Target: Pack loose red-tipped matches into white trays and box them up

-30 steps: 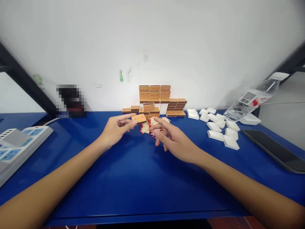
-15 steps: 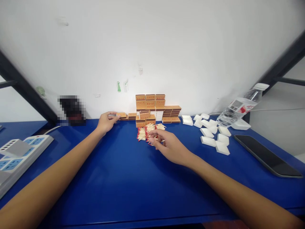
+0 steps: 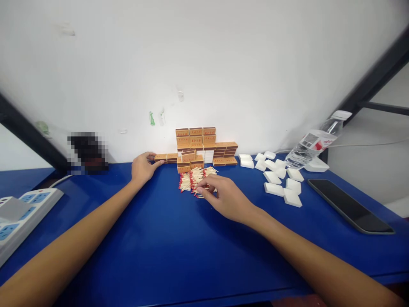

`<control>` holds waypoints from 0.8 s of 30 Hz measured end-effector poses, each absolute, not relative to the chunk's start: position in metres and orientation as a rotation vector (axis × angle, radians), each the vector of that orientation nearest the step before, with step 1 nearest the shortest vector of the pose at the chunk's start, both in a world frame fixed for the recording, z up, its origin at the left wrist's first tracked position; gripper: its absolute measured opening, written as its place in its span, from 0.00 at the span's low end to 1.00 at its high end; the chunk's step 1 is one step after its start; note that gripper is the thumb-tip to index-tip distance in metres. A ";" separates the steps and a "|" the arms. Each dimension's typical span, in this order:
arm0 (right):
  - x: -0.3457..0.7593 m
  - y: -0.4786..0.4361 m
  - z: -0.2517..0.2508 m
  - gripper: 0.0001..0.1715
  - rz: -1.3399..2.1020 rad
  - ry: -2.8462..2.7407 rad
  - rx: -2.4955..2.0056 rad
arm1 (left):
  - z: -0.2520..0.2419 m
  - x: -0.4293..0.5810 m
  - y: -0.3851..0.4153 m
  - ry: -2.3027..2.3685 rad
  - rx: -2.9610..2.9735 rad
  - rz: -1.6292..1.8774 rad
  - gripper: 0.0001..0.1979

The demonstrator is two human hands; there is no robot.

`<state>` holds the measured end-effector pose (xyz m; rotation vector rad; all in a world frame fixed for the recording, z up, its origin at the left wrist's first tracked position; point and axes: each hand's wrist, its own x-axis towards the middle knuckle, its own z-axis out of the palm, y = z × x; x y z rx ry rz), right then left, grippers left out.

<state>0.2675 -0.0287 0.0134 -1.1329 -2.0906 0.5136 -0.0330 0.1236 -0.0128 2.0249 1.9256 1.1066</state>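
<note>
My left hand is at the left end of a short row against the wall, its thumb and fingers closed on an orange matchbox. That box lies beside another matchbox. Over a heap of red-tipped matches is my right hand, its thumb and forefinger drawn together. Whether a match is between them is too small to tell. Behind the heap, several matchboxes stand stacked as a wall. One small matchbox leans tilted in front of it.
Several white matchbox trays lie scattered to the right. Behind them a clear plastic bottle leans tilted. A black phone rests at the far right. On the left are a power strip and a blurred dark object.
My left hand has lowered its matchbox into line beside the neighbouring box. My right hand has stayed over the matches, fingers slightly closer together. The view has shifted a little.
</note>
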 end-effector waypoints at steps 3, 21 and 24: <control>0.274 -0.022 0.013 0.10 0.403 -2.113 -1.130 | -0.012 -0.032 0.124 1.944 2.043 1.086 0.22; 0.411 0.042 0.020 0.10 -0.222 -2.081 -2.102 | 0.019 -0.031 0.045 1.974 2.392 0.860 0.15; 0.412 0.048 0.015 0.09 -0.163 -2.133 -2.091 | 0.018 -0.029 0.034 1.884 2.453 0.763 0.15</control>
